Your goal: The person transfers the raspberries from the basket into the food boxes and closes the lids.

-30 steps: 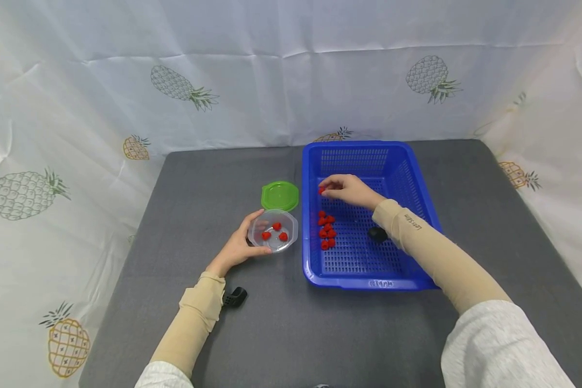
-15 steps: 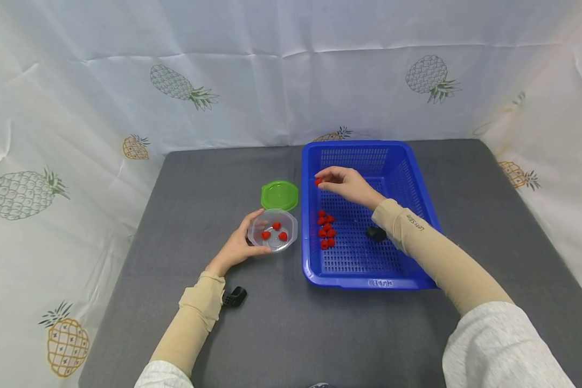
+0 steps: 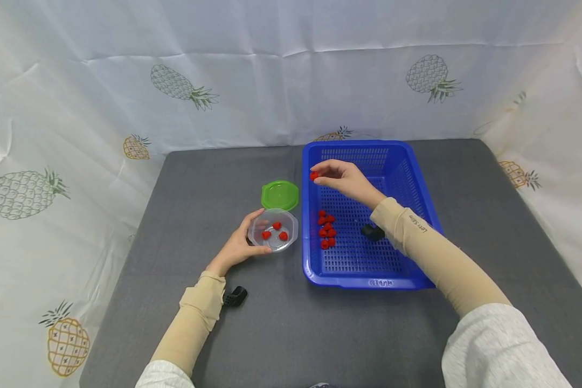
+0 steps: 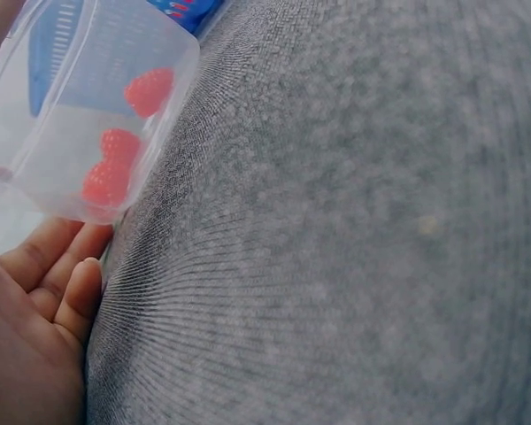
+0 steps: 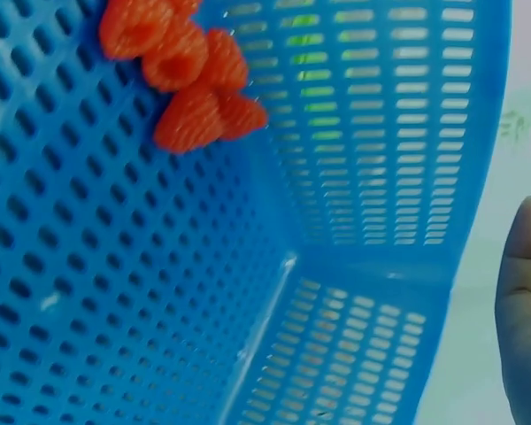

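Note:
My right hand [image 3: 341, 178] pinches a red raspberry [image 3: 313, 175] above the left side of the blue basket [image 3: 368, 282]. Below it, several more raspberries [image 3: 327, 231] lie in a cluster on the basket floor; the right wrist view shows this cluster [image 5: 190, 119] too, with part of the hand at its right edge. My left hand [image 3: 240, 242] holds a clear plastic container [image 3: 273, 247] between thumb and fingers on the table. Three raspberries sit inside the container [image 4: 106, 181], seen through its wall in the left wrist view.
A green lid [image 3: 279, 195] lies flat just behind the container, close to the basket's left wall. Black wrist straps show at both forearms, the left strap [image 3: 235, 296] near the grey table [image 3: 291, 334]. Pineapple-print cloth [image 3: 291, 97] hangs around the table's back and sides.
My right hand has risen from inside the basket and drifted slightly left and away, carrying the raspberry. My left hand and the container have stayed where they were.

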`<state>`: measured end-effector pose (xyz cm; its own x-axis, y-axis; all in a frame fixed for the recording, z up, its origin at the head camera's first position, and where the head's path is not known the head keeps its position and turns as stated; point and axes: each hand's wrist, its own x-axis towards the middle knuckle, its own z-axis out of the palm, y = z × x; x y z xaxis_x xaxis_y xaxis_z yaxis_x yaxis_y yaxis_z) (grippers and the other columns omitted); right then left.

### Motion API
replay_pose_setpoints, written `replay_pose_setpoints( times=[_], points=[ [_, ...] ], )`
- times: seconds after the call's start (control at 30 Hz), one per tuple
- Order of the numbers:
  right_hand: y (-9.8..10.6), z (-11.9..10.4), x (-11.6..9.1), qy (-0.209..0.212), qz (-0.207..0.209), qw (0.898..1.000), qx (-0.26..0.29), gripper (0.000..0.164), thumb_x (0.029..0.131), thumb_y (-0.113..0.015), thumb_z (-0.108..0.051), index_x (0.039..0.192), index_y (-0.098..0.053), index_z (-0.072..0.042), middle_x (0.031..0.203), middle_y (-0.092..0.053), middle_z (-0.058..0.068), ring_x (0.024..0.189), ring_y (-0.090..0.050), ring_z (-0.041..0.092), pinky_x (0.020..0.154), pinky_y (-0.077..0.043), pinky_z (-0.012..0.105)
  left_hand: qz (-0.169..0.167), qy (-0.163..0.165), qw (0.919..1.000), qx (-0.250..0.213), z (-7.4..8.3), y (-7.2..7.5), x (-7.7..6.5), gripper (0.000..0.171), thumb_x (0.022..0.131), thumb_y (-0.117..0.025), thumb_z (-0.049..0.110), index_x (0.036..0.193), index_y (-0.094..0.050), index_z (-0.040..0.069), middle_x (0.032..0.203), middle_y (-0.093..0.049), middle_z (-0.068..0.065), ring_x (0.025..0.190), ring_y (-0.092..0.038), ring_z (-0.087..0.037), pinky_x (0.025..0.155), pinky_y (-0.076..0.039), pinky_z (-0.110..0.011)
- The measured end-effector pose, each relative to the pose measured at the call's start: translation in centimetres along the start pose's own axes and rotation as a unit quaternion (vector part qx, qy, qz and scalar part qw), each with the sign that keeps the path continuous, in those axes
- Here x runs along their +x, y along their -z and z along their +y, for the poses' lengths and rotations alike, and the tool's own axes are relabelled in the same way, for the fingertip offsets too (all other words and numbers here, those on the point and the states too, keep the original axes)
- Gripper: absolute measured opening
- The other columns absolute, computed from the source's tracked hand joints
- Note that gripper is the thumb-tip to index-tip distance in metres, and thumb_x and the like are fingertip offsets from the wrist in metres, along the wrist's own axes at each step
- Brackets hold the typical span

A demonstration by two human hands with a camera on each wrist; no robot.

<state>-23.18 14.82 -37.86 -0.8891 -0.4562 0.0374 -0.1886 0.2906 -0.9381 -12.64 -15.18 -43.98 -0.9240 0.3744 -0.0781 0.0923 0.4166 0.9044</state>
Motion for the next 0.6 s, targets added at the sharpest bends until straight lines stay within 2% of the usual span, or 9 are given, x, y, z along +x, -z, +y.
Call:
replay_pose_setpoints(
  times=[0.1,0.27,0.6],
  points=[
    [-0.5,-0.4,0.0,0.011,0.000,1.000,-0.003,0.035,0.086,-0.067,-0.026,0.118,-0.062,-0.012,0.108,-0.066,0.006,0.096,-0.063,0.016,0.088,-0.051,0.033,0.001,-0.005,1.0000,-0.001,-0.1,0.0,0.0,0.092,0.072,-0.079,0.012,0.146,-0.025,0.018,0.138,-0.048,-0.019,0.129,-0.043,-0.034,0.105,-0.031,-0.052],
    [-1.6,-1.3,0.0,0.035,-0.009,0.999,0.002,0.034,0.086,-0.067,-0.025,0.117,-0.063,-0.012,0.108,-0.067,0.005,0.094,-0.064,0.011,0.086,-0.051,0.027,0.002,-0.010,0.9999,-0.001,-0.3,-0.1,0.1,0.092,0.072,-0.079,0.012,0.146,-0.025,0.018,0.138,-0.048,-0.019,0.128,-0.043,-0.034,0.105,-0.031,-0.051],
    [-3.9,-2.8,0.0,0.072,-0.030,0.997,0.015,0.029,0.087,-0.065,-0.023,0.114,-0.065,-0.012,0.104,-0.068,0.005,0.092,-0.063,0.014,0.083,-0.051,0.029,-0.001,-0.003,0.9999,-0.010,-0.3,-0.1,0.1,0.092,0.073,-0.079,0.012,0.147,-0.024,0.019,0.139,-0.047,-0.018,0.130,-0.042,-0.034,0.106,-0.030,-0.052]
  ],
)
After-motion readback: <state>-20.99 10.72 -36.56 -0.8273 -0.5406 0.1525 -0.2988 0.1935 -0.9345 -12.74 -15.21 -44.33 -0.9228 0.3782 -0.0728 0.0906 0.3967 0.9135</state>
